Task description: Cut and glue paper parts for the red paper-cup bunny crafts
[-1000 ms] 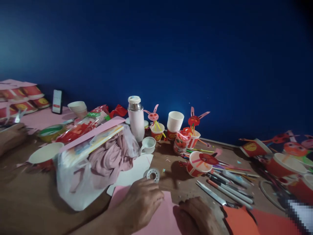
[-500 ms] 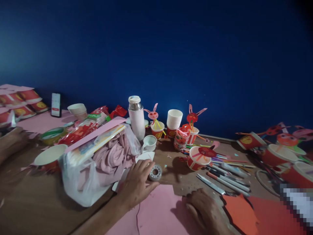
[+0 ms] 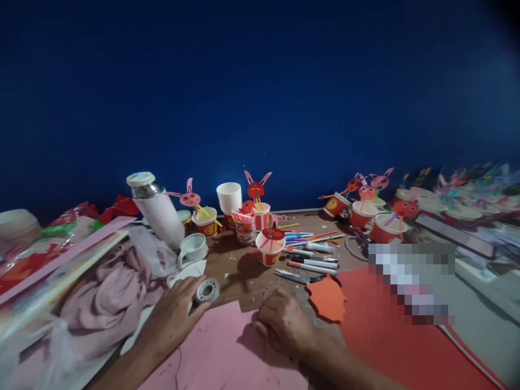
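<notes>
My left hand (image 3: 173, 311) rests at the left edge of a pink paper sheet (image 3: 227, 352), its thumb and fingers apart. Right at its fingertips is a clear tape roll (image 3: 213, 288); whether they touch it I cannot tell. On the right part of the same sheet, my right hand (image 3: 284, 322) lies with its fingers curled under; what they hold, if anything, is hidden. Thin dark lines run over the pink paper. An orange paper cut-out (image 3: 328, 299) lies just right of that hand, and scissors (image 3: 292, 276) lie beyond it.
Pens (image 3: 312, 266) and paper cups with rabbit figures (image 3: 270, 246) stand or lie ahead. Left are a flask (image 3: 160, 214), a white mug (image 3: 194, 249) and a bag with pink cloth (image 3: 109, 292). Red paper (image 3: 365, 336) and more cups (image 3: 388, 227) are right.
The view has swung right, so the table things sit further left. Another person's hand at the far left has gone out of view. My hands keep nearly the same places on the pink paper.
</notes>
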Available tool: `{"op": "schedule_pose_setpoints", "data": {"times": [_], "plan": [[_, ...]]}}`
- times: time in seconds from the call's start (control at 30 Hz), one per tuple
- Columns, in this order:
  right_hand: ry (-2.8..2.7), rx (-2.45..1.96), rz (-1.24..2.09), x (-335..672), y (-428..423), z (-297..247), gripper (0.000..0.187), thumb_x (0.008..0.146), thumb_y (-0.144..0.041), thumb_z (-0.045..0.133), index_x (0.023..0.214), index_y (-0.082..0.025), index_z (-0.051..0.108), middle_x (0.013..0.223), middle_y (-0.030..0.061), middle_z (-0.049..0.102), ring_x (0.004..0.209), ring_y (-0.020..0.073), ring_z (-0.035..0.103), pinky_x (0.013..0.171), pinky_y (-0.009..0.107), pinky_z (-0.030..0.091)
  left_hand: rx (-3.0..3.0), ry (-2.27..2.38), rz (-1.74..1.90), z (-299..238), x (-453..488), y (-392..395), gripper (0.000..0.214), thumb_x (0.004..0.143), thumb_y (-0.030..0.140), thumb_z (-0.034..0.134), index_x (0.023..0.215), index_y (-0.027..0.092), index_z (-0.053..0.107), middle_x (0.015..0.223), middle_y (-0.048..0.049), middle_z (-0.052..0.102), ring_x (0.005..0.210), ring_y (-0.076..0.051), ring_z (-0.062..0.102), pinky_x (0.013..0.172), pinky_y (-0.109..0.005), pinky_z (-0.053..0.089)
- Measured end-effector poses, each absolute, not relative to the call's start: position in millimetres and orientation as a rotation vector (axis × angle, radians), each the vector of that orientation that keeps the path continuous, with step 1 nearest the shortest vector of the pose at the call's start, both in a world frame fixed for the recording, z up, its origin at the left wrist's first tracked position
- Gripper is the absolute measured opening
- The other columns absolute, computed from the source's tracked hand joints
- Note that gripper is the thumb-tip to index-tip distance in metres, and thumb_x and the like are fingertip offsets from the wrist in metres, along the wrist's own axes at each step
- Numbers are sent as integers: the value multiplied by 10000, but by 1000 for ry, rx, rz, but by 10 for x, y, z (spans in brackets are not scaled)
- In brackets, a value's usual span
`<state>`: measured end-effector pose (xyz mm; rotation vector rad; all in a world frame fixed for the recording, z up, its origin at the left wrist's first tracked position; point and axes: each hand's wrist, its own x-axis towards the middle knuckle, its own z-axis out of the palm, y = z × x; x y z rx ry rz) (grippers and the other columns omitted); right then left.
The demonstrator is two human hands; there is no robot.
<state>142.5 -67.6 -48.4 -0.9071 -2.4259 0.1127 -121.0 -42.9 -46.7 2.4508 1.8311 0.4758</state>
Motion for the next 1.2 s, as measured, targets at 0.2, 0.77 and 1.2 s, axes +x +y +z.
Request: {"op": "schedule_pose_setpoints", "data": {"times": [0.2,0.77,1.2], "plan": [[-2381,-838,33,1421,-678,-532,133,763,-169,535,655,-179,613,587,8,636,556,128,533,623,271,377,2384,1867,602,-298,-867,-343,476,813,326,429,1231,99,439,1258,-143,499,1167,-266,460,964,-427,389],[-2389,-777,-97,1445,-656,-565,235,825,-248,491,608,-183,553,564,-12,597,543,119,518,619,274,358,2354,1615,1169,-365,-875,-720,243,834,335,434,739,188,602,718,-25,658,686,-160,621,646,-233,495],[-2457,-697,-298,1938,-681,-34,226,873,-256,458,701,-180,584,617,9,600,611,131,522,666,294,343,2212,1629,1270,-290,-788,-791,353,861,299,321,994,120,595,973,-94,663,922,-184,610,790,-269,473]]}}
